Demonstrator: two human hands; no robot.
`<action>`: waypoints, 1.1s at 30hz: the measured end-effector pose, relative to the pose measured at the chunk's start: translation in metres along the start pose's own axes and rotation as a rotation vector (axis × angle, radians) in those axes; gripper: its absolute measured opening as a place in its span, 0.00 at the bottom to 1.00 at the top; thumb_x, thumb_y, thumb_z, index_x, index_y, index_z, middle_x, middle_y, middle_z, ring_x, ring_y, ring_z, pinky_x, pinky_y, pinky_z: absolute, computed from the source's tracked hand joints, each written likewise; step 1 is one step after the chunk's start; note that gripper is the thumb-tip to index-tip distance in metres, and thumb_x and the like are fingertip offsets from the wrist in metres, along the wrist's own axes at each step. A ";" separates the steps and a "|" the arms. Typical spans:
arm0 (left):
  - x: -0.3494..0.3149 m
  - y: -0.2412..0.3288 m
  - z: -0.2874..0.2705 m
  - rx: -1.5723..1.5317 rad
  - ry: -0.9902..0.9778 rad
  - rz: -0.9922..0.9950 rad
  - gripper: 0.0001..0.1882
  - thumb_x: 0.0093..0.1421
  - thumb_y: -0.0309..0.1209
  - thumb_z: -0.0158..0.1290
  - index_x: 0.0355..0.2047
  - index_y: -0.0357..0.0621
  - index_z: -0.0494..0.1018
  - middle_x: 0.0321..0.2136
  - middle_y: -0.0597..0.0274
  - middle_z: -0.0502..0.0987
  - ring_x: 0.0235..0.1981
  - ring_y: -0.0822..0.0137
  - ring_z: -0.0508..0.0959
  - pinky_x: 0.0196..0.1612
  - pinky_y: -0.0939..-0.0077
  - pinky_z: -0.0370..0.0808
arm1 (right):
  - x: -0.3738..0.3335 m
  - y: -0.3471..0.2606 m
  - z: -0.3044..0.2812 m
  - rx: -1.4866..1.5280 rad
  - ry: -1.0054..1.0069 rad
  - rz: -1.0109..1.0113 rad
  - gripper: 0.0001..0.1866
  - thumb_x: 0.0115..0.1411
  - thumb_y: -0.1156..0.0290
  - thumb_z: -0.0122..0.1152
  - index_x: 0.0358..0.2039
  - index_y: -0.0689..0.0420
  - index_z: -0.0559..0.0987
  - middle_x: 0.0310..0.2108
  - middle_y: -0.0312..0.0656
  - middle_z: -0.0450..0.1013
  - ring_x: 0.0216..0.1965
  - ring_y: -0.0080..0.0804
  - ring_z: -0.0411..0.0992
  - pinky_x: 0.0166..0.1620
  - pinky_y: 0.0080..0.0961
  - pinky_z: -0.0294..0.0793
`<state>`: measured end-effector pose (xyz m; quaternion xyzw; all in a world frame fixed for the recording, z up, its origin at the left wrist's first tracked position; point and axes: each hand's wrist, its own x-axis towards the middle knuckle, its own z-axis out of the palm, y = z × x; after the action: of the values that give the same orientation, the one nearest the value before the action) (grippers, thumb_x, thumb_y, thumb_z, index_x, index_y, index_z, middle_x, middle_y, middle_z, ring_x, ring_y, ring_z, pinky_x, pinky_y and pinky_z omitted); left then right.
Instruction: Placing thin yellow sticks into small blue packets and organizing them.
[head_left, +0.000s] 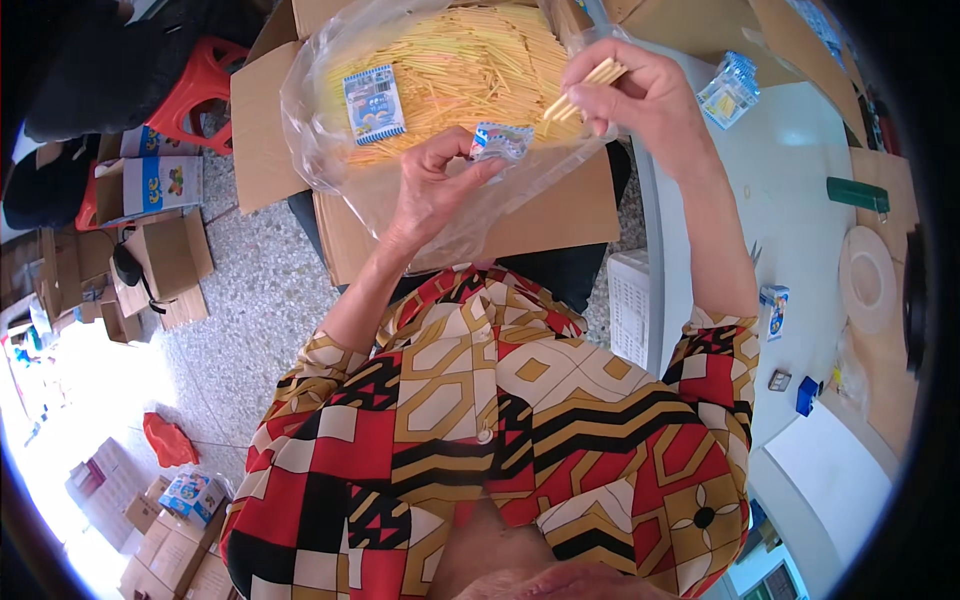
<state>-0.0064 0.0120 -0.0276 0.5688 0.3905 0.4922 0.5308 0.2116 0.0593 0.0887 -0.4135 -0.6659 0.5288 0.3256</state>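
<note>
Patterned shirt point(440, 400) sits nearest; beyond, the left hand's point(432, 185) fingers pinch a small blue packet point(505, 142), just left of pale-yellow sticks point(588, 89) the right hand's point(658, 105) fingers grip, long axis slanting down-left toward it.

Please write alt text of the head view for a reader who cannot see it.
A person's right hand holds a few yellowish sticks; the left hand holds a small blue packet. In front is a plastic-lined cardboard box of similar sticks, with a flat packet on top.
</note>
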 end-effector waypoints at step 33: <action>0.004 0.012 0.010 0.041 -0.029 -0.031 0.08 0.54 0.27 0.57 0.34 0.37 0.76 0.23 0.70 0.75 0.24 0.82 0.68 0.27 0.85 0.67 | 0.002 -0.002 0.025 -0.424 -0.016 -0.209 0.10 0.59 0.71 0.54 0.40 0.58 0.77 0.32 0.33 0.73 0.27 0.15 0.66 0.30 0.13 0.66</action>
<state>0.0028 0.0119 -0.0144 0.5807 0.4013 0.4675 0.5322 0.1884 0.0495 0.0851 -0.3974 -0.8037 0.3438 0.2791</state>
